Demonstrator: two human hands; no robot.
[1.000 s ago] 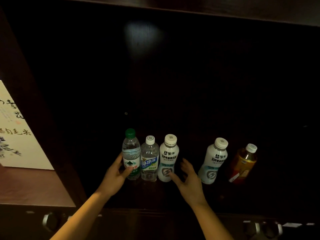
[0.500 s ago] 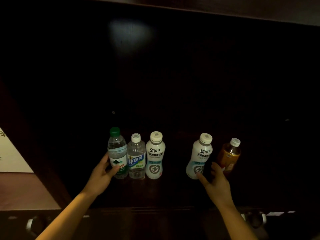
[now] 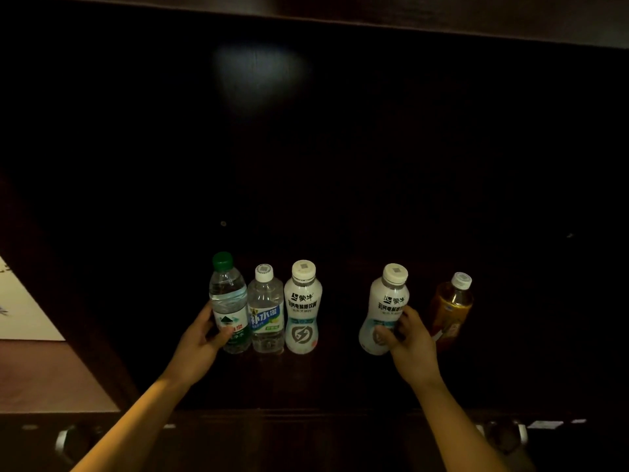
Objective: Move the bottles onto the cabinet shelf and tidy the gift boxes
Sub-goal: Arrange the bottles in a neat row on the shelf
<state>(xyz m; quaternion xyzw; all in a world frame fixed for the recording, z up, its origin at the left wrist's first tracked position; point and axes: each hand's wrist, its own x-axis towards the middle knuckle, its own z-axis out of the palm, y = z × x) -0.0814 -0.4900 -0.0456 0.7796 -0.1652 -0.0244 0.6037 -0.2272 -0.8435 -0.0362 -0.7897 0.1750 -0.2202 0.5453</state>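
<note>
right hand [image 3: 413, 349]: fingers [image 3: 403, 318] curled round the lower body of the second white milk-drink bottle [image 3: 384, 311], thumb across its front; clamped on it as far as the dim light shows.
left hand [image 3: 200, 345]: fingers hidden behind the green-capped water bottle [image 3: 228, 301], thumb [image 3: 223, 335] pressed on its label; wrapped on the lower half.
bottle axes: all five upright, caps toward the dark cabinet back; both grips side-on, across the long axis.
row, left group: green-capped water bottle, clear white-capped water bottle [image 3: 266, 311] and first white milk-drink bottle [image 3: 303, 308] touching one another, near the front edge of the cabinet shelf [image 3: 340, 379].
gap: open shelf between the first and second milk-drink bottles; the held one lies to the right of the group, well apart.
beyond right hand: amber tea bottle [image 3: 451, 310] just beside the held bottle, toward the right end of the shelf; the right hand is the nearer one.
next move (judgement): slide the held bottle left along the front edge to close the gap, the left hand bracing the group.
risk (judgement): a low grip on a tall bottle may tip it.
gift boxes: one pale printed box [image 3: 20, 311] partly visible beyond the left edge; untouched.
</note>
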